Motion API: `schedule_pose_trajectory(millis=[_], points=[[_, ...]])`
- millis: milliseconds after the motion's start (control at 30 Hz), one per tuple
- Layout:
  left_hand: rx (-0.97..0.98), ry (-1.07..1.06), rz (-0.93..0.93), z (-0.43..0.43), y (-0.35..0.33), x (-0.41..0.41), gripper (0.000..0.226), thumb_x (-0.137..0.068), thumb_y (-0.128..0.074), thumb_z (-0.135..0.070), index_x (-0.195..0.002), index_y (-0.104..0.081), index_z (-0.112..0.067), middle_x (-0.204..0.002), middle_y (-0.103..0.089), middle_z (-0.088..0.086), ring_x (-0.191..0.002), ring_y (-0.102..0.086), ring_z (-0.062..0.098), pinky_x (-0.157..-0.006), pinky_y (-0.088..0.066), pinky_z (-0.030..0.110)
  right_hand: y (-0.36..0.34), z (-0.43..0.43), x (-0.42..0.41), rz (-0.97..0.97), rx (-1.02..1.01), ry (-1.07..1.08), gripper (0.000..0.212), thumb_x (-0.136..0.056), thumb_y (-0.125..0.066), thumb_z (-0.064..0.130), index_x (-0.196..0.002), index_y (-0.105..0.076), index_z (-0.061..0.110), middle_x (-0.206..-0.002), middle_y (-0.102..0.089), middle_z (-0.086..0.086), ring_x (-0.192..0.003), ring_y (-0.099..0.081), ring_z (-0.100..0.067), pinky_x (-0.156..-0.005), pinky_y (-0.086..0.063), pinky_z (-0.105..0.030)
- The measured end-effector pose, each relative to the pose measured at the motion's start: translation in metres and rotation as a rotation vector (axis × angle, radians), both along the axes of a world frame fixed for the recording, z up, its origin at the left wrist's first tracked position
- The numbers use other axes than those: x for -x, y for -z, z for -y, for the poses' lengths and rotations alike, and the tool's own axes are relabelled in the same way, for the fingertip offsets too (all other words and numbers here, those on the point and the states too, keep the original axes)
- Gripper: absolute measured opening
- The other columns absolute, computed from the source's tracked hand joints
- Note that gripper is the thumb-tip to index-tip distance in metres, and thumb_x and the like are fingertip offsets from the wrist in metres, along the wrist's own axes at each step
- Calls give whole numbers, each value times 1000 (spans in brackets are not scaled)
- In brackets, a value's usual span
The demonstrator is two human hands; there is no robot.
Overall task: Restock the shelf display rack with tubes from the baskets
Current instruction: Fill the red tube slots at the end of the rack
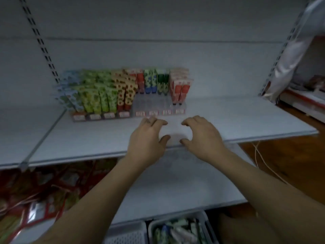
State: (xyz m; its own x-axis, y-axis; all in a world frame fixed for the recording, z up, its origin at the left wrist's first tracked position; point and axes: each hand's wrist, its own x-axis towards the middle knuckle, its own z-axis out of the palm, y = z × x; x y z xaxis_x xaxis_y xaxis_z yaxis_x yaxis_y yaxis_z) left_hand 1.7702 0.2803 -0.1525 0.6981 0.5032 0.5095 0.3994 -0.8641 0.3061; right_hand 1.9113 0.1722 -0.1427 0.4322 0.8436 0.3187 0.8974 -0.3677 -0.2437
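Hands empty: left hand (pixel 149 136) & right hand (pixel 202 134), fingers loosely bent, apart. Rack (pixel 151 104) has 8 price tags (pixel 140 113), txt unreadable; 2 baskets (pixel 128 235) below.

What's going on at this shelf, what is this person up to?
A person is restocking a clear display rack of colourful tubes on a white shelf. The left hand and right hand hover just in front of the rack, holding nothing. The rack's left rows look full, while several rows right of the middle are bare at the front. A basket with more tubes sits below.
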Motion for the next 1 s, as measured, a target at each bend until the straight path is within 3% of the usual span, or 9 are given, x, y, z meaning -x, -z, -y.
schedule_pose_trajectory(millis=[133,267,433,567,633,700,767,833,1000], points=[[23,108,7,39,67,29,27,-84,-68,-30,-107,-64,-18,-103,-61,2,-98,-57,26,-62,-54,38,46,56,32,-70,140,27,30,-82,-72,32,-105,-59,18,-127,-45,2,-87,-59,-21,-73,-50,-33],[276,113,-227,75,141,45,33,-92,-56,-41,-121,-57,-25,-118,-57,-5,-113,-50,18,-82,-50,37,90,85,49,-4,98,-17,19,-83,-71,26,-96,-61,16,-113,-53,-2,-77,-60,-23,-61,-51,-33],[438,156,-523,89,204,49,31,-91,-57,-38,-120,-58,-25,-117,-56,-3,-110,-50,18,-84,-49,35,147,92,40,-101,769,-3,40,-89,-62,39,-121,-51,20,-119,-52,-2,-102,-55,-23,-83,-48,-34],[490,147,-724,82,240,62,27,-91,-57,-30,-116,-59,-20,-117,-58,3,-104,-54,21,-81,-49,34,191,98,44,-161,1056,-69,17,-92,-58,27,-102,-58,13,-92,-57,-7,-80,-56,-22,-64,-47,-32],[469,135,-814,82,254,69,29,-90,-56,-29,-117,-60,-20,-118,-59,4,-104,-56,21,-80,-50,34,211,98,51,-183,1168,-148,28,-92,-59,21,-118,-57,12,-96,-60,-8,-82,-57,-25,-67,-49,-37],[462,162,-865,86,264,70,29,-91,-54,-28,-118,-59,-18,-119,-58,6,-102,-57,23,-77,-52,35,229,96,58,-199,1262,-225,50,-93,-58,13,-140,-41,14,-113,-60,-15,-87,-57,-31,-69,-47,-40],[439,222,-901,96,270,66,25,-90,-53,-22,-113,-60,-15,-117,-58,9,-98,-58,26,-74,-53,37,239,93,62,-195,1335,-266,62,-93,-52,2,-149,-27,15,-117,-58,-21,-71,-50,-31,-65,-39,-36],[385,301,-927,108,275,60,17,-88,-54,-16,-102,-63,-13,-108,-61,11,-93,-60,27,-70,-52,36,250,86,59,-194,1346,-249,55,-93,-51,-2,-144,-36,12,-106,-57,-20,-58,-39,-24,-64,-36,-34],[354,514,-1054,134,293,46,21,-89,-50,-5,-107,-60,-6,-107,-62,15,-96,-60,31,-75,-52,40,286,75,39,-342,1295,-93,42,-91,-54,0,-133,-51,4,-116,-59,-17,-73,-54,-27,-65,-45,-35]])
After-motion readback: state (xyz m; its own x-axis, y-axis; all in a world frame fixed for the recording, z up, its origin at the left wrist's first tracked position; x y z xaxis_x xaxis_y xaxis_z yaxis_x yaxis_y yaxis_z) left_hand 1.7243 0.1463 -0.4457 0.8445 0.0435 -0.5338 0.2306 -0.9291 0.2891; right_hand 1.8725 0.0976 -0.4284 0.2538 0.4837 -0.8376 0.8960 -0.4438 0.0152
